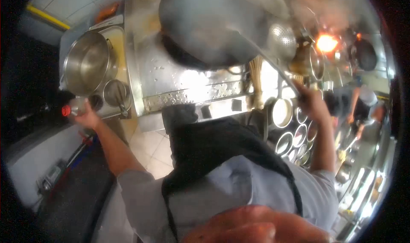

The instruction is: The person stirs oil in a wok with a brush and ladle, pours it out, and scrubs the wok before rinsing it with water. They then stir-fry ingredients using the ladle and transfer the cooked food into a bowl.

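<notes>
Left hand (87,117) grip wrapped red-capped bottle (71,110) near pot (87,63); right hand (309,102) grip clenched long handle (277,70), probably keeping clear of steaming wok (209,25).

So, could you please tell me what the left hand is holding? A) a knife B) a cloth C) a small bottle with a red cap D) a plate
C: the left hand closes around a small bottle with a red cap; the right hand holds a long handle.

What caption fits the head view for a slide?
Left hand grips a red-capped bottle beside steel pots; right hand holds a long handle at the steaming wok.
</notes>
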Demonstrator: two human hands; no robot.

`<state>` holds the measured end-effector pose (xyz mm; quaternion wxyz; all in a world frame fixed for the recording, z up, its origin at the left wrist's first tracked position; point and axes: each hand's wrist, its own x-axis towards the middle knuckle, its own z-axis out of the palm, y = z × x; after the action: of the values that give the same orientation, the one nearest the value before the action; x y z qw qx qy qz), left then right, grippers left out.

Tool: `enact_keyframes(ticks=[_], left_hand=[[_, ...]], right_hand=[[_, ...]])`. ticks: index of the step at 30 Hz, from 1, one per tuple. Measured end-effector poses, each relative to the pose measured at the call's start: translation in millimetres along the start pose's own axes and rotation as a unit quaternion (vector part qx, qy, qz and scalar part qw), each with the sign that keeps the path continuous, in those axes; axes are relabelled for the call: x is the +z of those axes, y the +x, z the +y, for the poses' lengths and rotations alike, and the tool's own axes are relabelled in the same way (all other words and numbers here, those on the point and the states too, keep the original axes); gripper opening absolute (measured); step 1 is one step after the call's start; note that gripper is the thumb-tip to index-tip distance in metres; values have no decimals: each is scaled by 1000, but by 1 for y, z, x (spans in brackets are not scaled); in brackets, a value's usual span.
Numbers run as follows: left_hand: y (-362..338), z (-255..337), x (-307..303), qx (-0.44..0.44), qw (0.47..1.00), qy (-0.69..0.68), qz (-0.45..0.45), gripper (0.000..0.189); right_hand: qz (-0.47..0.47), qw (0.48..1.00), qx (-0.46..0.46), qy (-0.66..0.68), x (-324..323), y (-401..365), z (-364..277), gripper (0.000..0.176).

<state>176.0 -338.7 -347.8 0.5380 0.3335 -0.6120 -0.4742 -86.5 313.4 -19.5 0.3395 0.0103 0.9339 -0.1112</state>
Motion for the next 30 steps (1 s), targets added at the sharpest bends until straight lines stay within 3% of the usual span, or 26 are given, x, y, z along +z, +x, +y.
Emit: enact_keyframes(ticks=[1, 2, 3, 4, 6, 7, 10, 11, 12, 14, 16, 18, 20, 22, 24, 25, 30], left_hand=[[-5, 18, 14, -17, 997, 45, 61, 80], [-6, 23, 19, -34, 988, 93, 119, 81], [11, -24, -3, -33, 901, 399, 169, 86], [15, -24, -3, -34, 902, 396, 167, 86], [26, -11, -6, -33, 945, 277, 172, 78], [47, -72, -48, 70, 940, 306, 136, 68], [66, -56, -87, 130, 942, 293, 96, 61], [47, 31, -45, 21, 946, 294, 136, 60], [36, 87, -16, 26, 945, 294, 138, 60], [24, 171, 26, 97, 917, 386, 22, 63], [24, 224, 73, 184, 894, 390, -119, 68], [17, 280, 130, 332, 721, 521, -312, 57], [-11, 314, 190, 375, 595, 551, -450, 41], [-32, 313, 231, 494, 505, 525, -474, 25], [-38, 328, 268, 510, 498, 538, -450, 22], [-39, 335, 283, 525, 497, 540, -431, 19], [-45, 350, 332, 513, 446, 602, -420, 22]], right_hand=[[61, 991, -116, -25, 23, 13, 15, 69], [89, 991, -85, 41, 46, 19, -3, 70], [84, 994, -48, 53, 62, 31, -10, 72], [136, 981, -114, 76, 82, 49, -9, 73], [161, 984, -72, 12, 89, 62, -47, 71], [158, 985, -69, 14, 86, 69, -43, 71], [130, 979, -146, -58, 62, 75, -18, 69], [177, 964, -169, -103, 62, 68, -5, 68], [225, 944, -191, -146, 65, 62, 6, 66], [246, 946, -195, -84, 75, 47, 19, 65], [266, 942, -202, -20, 73, 40, 25, 64], [194, 961, -177, 90, 63, 29, 21, 63], [159, 964, -148, 152, 54, 24, 13, 63], [120, 963, -118, 211, 49, 27, 19, 63], [115, 958, -114, 236, 52, 38, 31, 63], [159, 947, -167, 224, 58, 46, 40, 63], [107, 952, -132, 256, 49, 46, 54, 63]])
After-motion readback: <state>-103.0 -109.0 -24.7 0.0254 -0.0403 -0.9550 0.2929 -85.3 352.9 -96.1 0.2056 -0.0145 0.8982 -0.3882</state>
